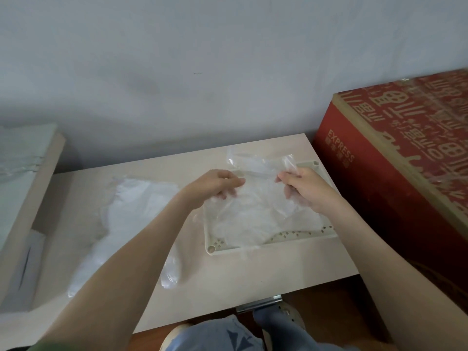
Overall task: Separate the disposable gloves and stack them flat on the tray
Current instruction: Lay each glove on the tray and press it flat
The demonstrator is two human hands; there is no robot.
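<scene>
**Clear film, pinched at two edges above the tray**

Well to the left of both grips, a loose heap of gloves [134,211] lies spread on the bench [228,279], apart from the tray. The film looks almost weightless, limp and slippery. I judge that it will cling to its neighbours, crumple easily and tear under a hard tug. It is best taken with the fingertips at a cuff edge or corner, one layer at a time.

The left grip [215,184] pinches one edge of a single glove, thumb against curled fingers, with film trailing below it. The held glove [260,168] stretches between the two grips, and its far end stands up beyond them. The right grip [304,191] pinches the opposite edge the same way, fingers curled and film bunched under the palm.

Directly beneath both grips sits the tray [215,245], where stacked gloves [253,224] lie fairly flat. Whether the held glove's lower edge touches them I cannot tell. To the right of the right grip stands a red box [392,160], close beside the tray.
</scene>
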